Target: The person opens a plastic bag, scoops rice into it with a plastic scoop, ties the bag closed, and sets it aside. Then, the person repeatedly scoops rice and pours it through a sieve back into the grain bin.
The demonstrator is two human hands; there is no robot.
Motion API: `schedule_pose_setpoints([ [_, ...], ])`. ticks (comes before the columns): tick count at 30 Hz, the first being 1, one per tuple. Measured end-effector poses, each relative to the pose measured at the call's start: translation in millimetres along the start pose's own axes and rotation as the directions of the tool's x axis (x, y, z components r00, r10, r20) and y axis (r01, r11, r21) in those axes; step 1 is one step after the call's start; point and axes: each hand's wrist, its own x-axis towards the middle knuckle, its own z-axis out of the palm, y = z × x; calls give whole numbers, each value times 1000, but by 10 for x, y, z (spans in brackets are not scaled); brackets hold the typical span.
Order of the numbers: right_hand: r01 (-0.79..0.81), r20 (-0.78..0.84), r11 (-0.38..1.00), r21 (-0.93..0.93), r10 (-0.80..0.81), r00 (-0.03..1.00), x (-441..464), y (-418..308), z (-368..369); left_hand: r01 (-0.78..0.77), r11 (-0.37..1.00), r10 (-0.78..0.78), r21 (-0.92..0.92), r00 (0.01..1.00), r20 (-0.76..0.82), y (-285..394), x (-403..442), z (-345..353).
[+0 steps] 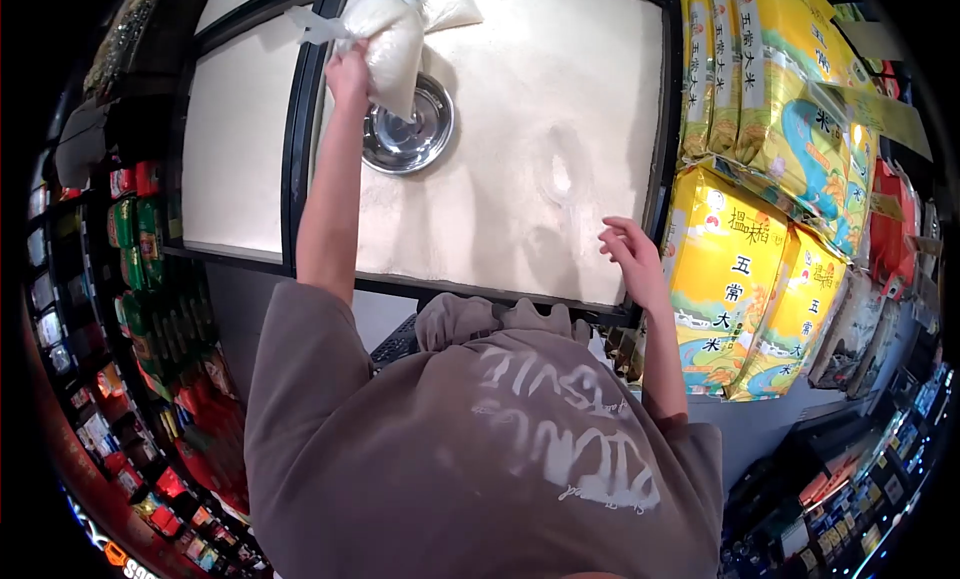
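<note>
My left hand (349,77) is closed around the gathered neck of a clear plastic bag of rice (393,51). The bag hangs full, with its loose top sticking out to the left. Its lower end overlaps a shiny metal bowl (420,144), which sits on the loose white rice (480,229) in a black-framed bin; whether bag and bowl touch I cannot tell. Over the bin's right front part is my right hand (632,254), fingers apart and holding nothing. A shallow hollow (562,174) marks the rice beyond it.
Another filled plastic bag (447,4) lies at the far side of the bin. A black divider (303,129) separates it from a second white-filled bin (235,139). Yellow rice packages (725,279) are stacked at the right, and shelves of packaged goods (140,239) stand at the left.
</note>
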Motion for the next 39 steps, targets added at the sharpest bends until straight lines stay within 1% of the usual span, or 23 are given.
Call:
schedule_pose_setpoints([
  [2,-161,-124,987,13,162,979,-387,420,-164,9,928,38,372,992,-120,255,404,80],
  [5,-341,-243,933,118,360,901,-988,727,-94,-19,885,36,466,999,-28,2,1536,125],
  [6,-402,-268,908,115,418,868,-1137,774,-2,-50,874,35,484,999,41,-144,1940,132],
  [8,-503,-282,860,83,504,816,-1360,909,225,-237,814,53,531,940,338,-192,2457,147],
  [10,-568,-311,818,95,566,763,-1469,960,526,-462,760,100,458,778,621,-226,2634,224],
  [11,-588,-336,799,124,591,733,-1504,995,675,-530,749,110,398,692,714,-597,2984,316],
  [12,-598,-352,792,124,599,720,-1542,1055,820,-587,553,61,592,737,673,-757,3002,354],
  [14,-682,-337,717,146,684,647,-1587,1320,1069,-473,393,40,789,866,499,-564,2435,286],
  [15,-589,-368,808,7,550,750,-1669,1597,1172,-465,414,65,782,872,484,-618,2424,268],
  [16,-606,-383,796,13,564,732,-1622,1428,1285,-471,423,47,774,865,500,-662,2411,215],
  [18,-678,-459,702,-219,539,706,-1336,1179,1398,-479,459,121,748,868,481,-671,2370,164],
  [20,-609,-474,725,-321,433,767,-1138,1108,1334,-566,475,341,674,824,452,-748,2207,72],
  [22,-562,-558,758,-332,323,765,-856,1023,1281,-676,517,511,525,736,444,-946,1986,-124],
  [24,-590,-632,745,-311,302,714,-499,885,1179,-656,662,509,362,748,425,-1136,1584,-448],
  [25,-579,-645,745,-331,268,715,-315,832,1141,-566,787,447,246,798,405,-1173,1313,-652],
  [26,-568,-654,744,-352,238,718,-150,833,1112,-269,963,245,24,908,339,-1204,1010,-817],
  [28,-536,-601,725,-432,212,771,126,976,1046,-164,967,122,196,970,211,-1279,464,-1210],
  [30,-608,-582,625,-489,285,762,387,973,1106,-66,956,16,285,985,174,-1603,60,-1571],
  [32,-636,-590,576,-513,302,749,607,1059,1135,248,918,-335,308,902,271,-1646,-357,-1713],
  [34,-659,-592,522,-542,319,740,741,1120,1145,495,816,-578,298,700,420,-1548,-717,-1680],
  [37,-681,-625,406,-609,284,728,900,1164,1087,569,797,-593,205,668,450,-1504,-951,-1414],
  [38,-684,-631,414,-601,281,723,890,1190,1068,559,803,-584,207,670,458,-1528,-929,-1305],
  [39,-654,-627,407,-637,220,748,884,1114,1056,491,840,-540,229,717,441,-1575,-860,-1201],
])
